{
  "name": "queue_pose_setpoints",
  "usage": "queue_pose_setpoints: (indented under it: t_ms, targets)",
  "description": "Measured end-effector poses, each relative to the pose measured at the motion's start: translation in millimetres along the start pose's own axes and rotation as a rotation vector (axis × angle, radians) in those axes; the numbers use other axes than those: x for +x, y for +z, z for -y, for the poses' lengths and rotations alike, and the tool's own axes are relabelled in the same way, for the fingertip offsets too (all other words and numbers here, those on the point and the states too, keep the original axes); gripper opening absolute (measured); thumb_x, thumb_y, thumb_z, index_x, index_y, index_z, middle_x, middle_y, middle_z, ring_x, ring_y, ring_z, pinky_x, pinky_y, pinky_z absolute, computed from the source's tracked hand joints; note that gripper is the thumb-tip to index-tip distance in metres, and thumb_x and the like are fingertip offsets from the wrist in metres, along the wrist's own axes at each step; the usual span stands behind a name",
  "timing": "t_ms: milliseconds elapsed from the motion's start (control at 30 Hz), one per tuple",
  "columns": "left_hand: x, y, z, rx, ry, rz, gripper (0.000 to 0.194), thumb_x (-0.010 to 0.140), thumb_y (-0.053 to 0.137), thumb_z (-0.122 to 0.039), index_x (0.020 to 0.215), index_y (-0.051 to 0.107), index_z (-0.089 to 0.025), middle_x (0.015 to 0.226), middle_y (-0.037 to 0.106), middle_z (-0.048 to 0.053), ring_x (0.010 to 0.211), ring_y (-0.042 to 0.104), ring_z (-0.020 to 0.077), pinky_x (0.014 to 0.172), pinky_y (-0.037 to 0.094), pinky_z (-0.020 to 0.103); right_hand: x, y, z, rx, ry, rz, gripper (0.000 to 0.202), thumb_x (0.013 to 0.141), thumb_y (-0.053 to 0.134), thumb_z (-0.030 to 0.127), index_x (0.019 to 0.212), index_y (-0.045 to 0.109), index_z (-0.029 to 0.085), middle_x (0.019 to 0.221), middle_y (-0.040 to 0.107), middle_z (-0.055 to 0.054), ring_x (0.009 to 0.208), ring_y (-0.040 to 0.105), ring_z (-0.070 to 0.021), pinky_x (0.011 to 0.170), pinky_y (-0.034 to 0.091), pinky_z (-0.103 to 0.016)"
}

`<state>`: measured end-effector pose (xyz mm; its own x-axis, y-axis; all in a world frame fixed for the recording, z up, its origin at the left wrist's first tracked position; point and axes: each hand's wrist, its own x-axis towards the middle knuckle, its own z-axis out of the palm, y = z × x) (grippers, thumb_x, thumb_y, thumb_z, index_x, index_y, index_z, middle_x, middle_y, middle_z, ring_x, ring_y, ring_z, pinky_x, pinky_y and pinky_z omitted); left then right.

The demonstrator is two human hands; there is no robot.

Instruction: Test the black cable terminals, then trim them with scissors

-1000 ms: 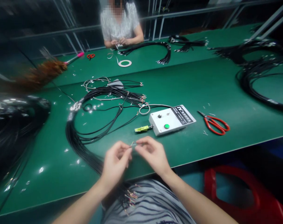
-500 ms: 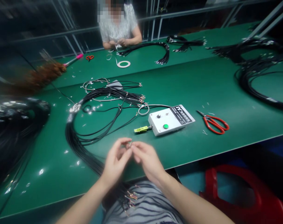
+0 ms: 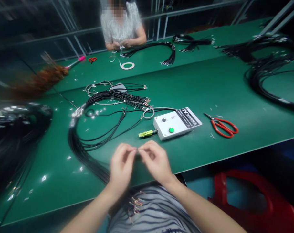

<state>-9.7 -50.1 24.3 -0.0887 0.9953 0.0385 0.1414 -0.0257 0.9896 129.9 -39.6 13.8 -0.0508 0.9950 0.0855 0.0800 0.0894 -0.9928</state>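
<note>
Over the near edge of the green table, my left hand [image 3: 122,165] and my right hand [image 3: 156,161] meet fingertip to fingertip. Thumb and forefinger of each are pinched together. Whatever is between them is too small and blurred to name. A thick bundle of black cables [image 3: 75,142] curves along the table and runs behind my left wrist. Its stripped copper wire ends [image 3: 136,202] hang over my lap. Just beyond my fingers lies a white control box [image 3: 177,124] with a green button and a yellow-green head [image 3: 146,133] on its left side.
Red-handled pliers [image 3: 223,127] lie right of the box among small clippings. More black cables pile at the left [image 3: 18,139] and coil at the right [image 3: 258,87]. Across the table a person [image 3: 122,29] works near a white tape roll [image 3: 127,66]. A red chair [image 3: 248,194] stands lower right.
My right hand's fingers have drawn up into a tighter pinch, and a small pale tip seen between the hands no longer shows. The view has shifted slightly; the box and cables stay put.
</note>
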Motion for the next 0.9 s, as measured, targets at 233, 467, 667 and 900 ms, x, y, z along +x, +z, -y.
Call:
queue_pose_setpoints:
  t_ms: [233,467,667,900]
  targets:
    - [4.3,-1.4,5.1,-0.082,-0.135,0.043,0.013,0.089,0.061,-0.028,0.082,0.058,-0.017,0.074,0.057,-0.002,0.066,0.052,0.0103,0.061,0.041,0.021,-0.9,-27.6,-6.3,-0.502,-0.349,0.009,0.020,0.093,0.055,0.020,0.111,0.064,0.020,0.107,0.066,-0.007,0.089,0.065,-0.0165,0.076,0.050,-0.028]
    - [7.0,-3.0,6.1,0.113,-0.018,0.158,0.014,0.091,0.056,-0.025,0.081,0.060,-0.017,0.076,0.060,0.001,0.071,0.056,0.0142,0.066,0.044,0.024,15.3,-25.5,18.2,-0.990,-0.616,0.225,0.021,0.097,0.052,0.027,0.088,0.069,0.019,0.081,0.073,-0.003,0.071,0.064,-0.0148,0.065,0.033,-0.031]
    - [19.1,-1.0,7.6,0.194,0.001,0.129,0.014,0.090,0.056,-0.025,0.079,0.060,-0.018,0.074,0.059,0.001,0.070,0.055,0.0149,0.063,0.042,0.024,36.7,-48.9,16.0,-1.104,-0.694,0.192,0.018,0.096,0.054,0.026,0.089,0.068,0.018,0.088,0.074,-0.002,0.081,0.063,-0.0160,0.070,0.031,-0.032]
    - [40.9,4.3,9.5,0.128,-0.046,0.093,0.015,0.087,0.056,-0.026,0.075,0.054,-0.018,0.065,0.054,-0.002,0.059,0.051,0.0113,0.052,0.036,0.020,57.5,-55.9,7.2,-1.290,-0.669,0.210,0.021,0.093,0.057,0.018,0.112,0.063,0.015,0.115,0.071,-0.007,0.104,0.060,-0.0206,0.085,0.030,-0.037]
